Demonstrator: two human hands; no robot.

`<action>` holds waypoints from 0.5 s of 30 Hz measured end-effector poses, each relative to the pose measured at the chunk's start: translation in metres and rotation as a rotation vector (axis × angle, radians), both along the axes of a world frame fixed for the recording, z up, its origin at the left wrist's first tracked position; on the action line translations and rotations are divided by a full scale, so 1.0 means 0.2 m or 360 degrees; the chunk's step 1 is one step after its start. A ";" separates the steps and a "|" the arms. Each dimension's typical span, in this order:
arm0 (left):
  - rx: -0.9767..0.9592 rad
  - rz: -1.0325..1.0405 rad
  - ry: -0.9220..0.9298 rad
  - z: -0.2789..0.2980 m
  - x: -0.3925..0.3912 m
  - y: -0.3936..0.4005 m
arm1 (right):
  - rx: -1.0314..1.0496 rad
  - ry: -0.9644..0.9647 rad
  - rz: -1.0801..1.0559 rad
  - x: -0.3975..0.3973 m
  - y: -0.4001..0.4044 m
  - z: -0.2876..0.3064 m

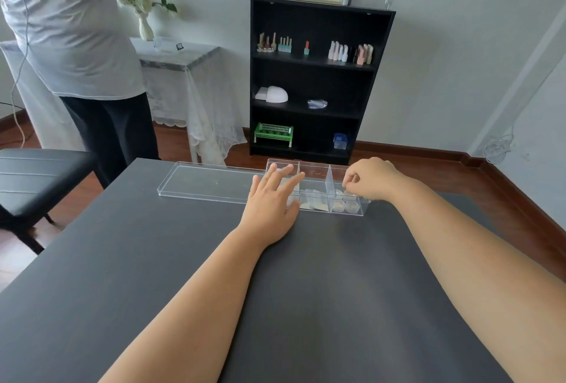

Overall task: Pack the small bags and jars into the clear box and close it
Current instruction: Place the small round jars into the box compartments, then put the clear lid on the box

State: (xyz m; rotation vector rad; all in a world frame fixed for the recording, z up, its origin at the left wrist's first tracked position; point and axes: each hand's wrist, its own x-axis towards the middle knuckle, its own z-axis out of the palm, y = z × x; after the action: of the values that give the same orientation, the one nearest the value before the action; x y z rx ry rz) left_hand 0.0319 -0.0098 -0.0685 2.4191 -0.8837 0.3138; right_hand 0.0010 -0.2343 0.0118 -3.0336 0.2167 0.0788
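The clear box (312, 166) stands open at the far edge of the dark table (183, 260), split into three compartments. Its clear lid (208, 182) lies flat on the table to its left. Small bags (315, 202) lie in the middle compartment. Two small jars (345, 206) stand at the front of the right compartment. My left hand (272, 198) rests flat against the box's left compartment, fingers spread and holding nothing. My right hand (369, 179) reaches into the right compartment with fingertips pinched; whether they hold a jar is hidden.
A person in a white shirt (70, 30) stands beyond the table at the left, by a cloth-covered side table (183, 58). A black chair (36, 180) is at the left edge. A black shelf (315, 76) with bottles stands against the far wall.
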 end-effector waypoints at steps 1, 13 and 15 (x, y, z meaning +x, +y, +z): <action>-0.0081 -0.0023 -0.0004 0.01 0.01 0.03 | 0.0039 -0.0117 0.0008 -0.02 -0.01 -0.01; 0.0183 0.0341 0.0300 0.03 0.21 0.76 | 0.0635 -0.1384 0.0024 -0.42 -0.03 -0.43; 0.0236 0.0393 0.0260 0.04 0.19 0.85 | 0.0654 -0.1411 0.0084 -0.42 0.00 -0.44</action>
State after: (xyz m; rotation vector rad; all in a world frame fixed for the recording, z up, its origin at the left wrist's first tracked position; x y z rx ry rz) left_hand 0.0706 0.1601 -0.0608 2.6519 -0.5550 0.1416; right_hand -0.0835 -0.2334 -0.0754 -2.3769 0.0307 -1.0403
